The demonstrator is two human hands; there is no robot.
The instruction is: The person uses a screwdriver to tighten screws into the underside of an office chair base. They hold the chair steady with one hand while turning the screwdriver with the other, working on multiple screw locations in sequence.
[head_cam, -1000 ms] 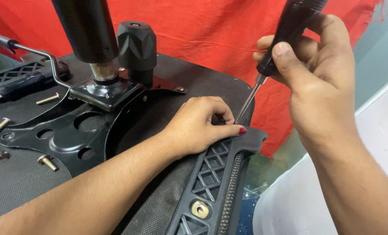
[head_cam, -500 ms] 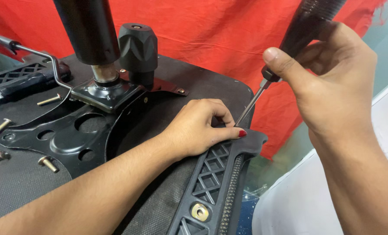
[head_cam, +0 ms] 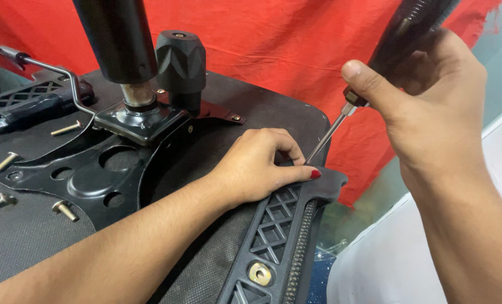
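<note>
Right hand (head_cam: 431, 107) closed on black-handled screwdriver (head_cam: 386, 50), shaft slanting down-left to black plastic armrest bracket (head_cam: 284, 225); left hand (head_cam: 256, 166) nearer, fingers curled, pinning bracket.

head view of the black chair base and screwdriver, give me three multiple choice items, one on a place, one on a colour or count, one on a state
1. Where does the tip of the black-handled screwdriver point?
A. beside the left hand on the black ribbed plastic armrest bracket
B. into the black knob
C. at a loose bolt

2. What colour is the cloth backdrop?
A. blue
B. red
C. green

3. How is the screwdriver held?
A. lying loose
B. gripped in the right hand, slanted
C. in both hands

Answers: 1 A, the shaft ends by the left fingers; 2 B, red cloth fills the background; 3 B, the right hand wraps the handle.
</note>
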